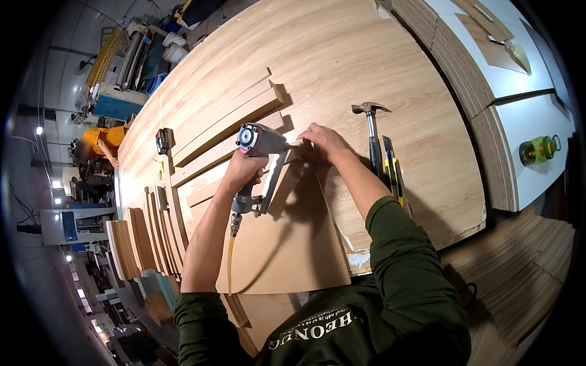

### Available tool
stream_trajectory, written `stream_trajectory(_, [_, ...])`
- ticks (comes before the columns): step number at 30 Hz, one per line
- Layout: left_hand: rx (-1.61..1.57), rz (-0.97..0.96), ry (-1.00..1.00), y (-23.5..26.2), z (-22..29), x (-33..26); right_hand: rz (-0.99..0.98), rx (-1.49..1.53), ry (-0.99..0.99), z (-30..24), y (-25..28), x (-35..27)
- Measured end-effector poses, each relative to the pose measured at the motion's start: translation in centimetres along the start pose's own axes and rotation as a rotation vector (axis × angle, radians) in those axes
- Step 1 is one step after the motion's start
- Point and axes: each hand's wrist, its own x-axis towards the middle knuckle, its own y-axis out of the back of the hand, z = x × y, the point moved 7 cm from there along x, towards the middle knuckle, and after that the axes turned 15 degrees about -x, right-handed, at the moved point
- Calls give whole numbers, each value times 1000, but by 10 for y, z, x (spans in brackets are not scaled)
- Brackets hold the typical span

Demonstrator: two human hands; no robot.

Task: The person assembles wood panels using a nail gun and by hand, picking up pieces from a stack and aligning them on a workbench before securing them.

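Observation:
My left hand (243, 169) is wrapped round the handle of a dark grey air nail gun (259, 139), whose yellow hose (230, 262) hangs down toward me. The gun's nose points right, close to the fingers of my right hand (322, 144). Those fingers are pressed together on the end of a wood strip (295, 154); the exact grip is partly hidden. Below both hands lies a flat brown board (287, 250), its near edge by my body. More long wood strips (226, 119) lie beyond the gun, side by side on the large wood-grain table (329, 49).
Right of my right hand lie a claw hammer (371, 131) and a yellow-and-black utility knife (394, 171). A dark battery pack (162, 141) sits at the left. Stacked boards (470, 79) border the table's right side, with a green bottle (538, 150) there. Another person in orange (104, 141) works far left.

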Motion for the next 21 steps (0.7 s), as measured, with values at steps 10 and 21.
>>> stream_trajectory(10, [11,-17,25,0,-4,7,50,37,32,0,4,0])
stream_trajectory(21, [22,-25,31,0,1,2,96,67,54,1,4,1])
